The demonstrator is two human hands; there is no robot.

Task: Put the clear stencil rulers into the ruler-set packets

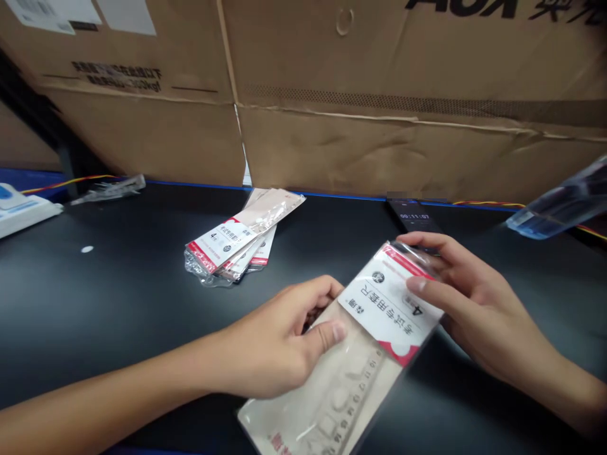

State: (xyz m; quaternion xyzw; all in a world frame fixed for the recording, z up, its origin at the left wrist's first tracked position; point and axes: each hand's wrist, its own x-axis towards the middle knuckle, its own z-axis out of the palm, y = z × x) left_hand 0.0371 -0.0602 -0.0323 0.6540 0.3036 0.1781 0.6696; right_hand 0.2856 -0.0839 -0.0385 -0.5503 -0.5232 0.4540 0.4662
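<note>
Between my hands is a clear plastic packet of rulers, with a red and white card at its upper end and printed ruler numbers showing through. My left hand grips its left edge, thumb on top and fingers underneath. At the card end, my right hand pinches the packet near its top edge, thumb on the card and fingers behind. The packet is tilted, its lower end running out of the frame. Beyond my left hand, a fanned stack of similar ruler packets lies on the black table.
Large cardboard boxes stand along the table's back edge. A phone showing a timer lies near them. A clear plastic bottle is at right. Crumpled plastic wrap, a white-and-blue object and a small white disc are at left.
</note>
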